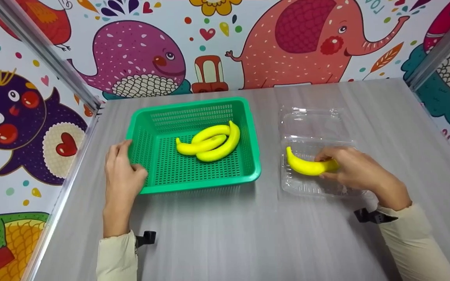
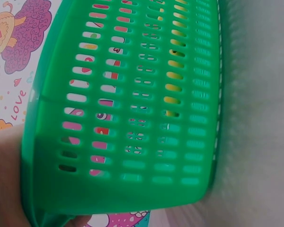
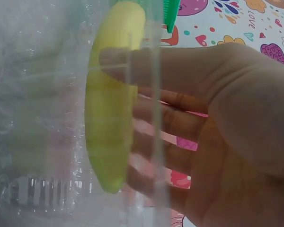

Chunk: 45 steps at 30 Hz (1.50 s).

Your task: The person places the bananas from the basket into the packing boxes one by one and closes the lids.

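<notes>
My right hand point(image 1: 352, 168) holds a yellow banana point(image 1: 307, 166) by its right end, low within the base of a clear plastic clamshell box point(image 1: 299, 189). In the right wrist view the thumb lies across the banana point(image 3: 109, 109), with the other fingers behind it and the box's clear wall in front. My left hand point(image 1: 123, 171) grips the left rim of a green plastic basket point(image 1: 197, 188), thumb on the inner side. Three more bananas point(image 1: 225, 146) lie together in the basket, toward its right side. Through the slotted wall point(image 2: 128, 189), some yellow shows in the left wrist view.
The box's transparent lid point(image 1: 311, 121) lies folded back behind its base. Basket and box stand side by side on a grey wood-grain table point(image 1: 217, 234). Cartoon-printed panels point(image 1: 217, 39) rise at the back and sides, with a metal corner post point(image 1: 53, 58) at left.
</notes>
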### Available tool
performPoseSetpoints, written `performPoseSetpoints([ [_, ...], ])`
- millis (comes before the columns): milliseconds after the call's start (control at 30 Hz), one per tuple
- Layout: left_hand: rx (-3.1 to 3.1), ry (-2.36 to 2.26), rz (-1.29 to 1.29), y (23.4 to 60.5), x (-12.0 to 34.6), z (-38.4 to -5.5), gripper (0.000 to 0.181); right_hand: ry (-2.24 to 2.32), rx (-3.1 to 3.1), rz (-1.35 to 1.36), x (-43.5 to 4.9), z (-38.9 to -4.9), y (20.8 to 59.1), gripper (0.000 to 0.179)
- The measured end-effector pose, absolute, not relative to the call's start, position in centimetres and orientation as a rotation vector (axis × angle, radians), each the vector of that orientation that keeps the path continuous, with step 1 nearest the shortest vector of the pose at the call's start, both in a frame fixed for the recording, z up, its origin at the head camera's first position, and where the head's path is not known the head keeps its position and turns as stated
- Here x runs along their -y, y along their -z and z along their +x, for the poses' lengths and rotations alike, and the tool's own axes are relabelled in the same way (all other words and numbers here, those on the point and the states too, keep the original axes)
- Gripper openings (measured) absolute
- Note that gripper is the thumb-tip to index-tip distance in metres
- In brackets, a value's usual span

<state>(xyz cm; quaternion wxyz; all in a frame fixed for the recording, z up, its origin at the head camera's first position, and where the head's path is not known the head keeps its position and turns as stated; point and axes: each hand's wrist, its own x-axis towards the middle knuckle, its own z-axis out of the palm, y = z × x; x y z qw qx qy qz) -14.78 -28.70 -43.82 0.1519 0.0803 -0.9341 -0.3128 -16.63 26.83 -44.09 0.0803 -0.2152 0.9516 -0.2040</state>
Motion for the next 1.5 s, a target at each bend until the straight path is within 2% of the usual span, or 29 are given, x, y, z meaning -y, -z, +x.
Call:
performPoseSetpoints([
  [1500, 2.683, 0.887, 0.206, 44.02, 28.78, -14.73, 0.069, 0.642, -2.827, -0.617, -26.9, -16.85, 44.71, 0.037],
])
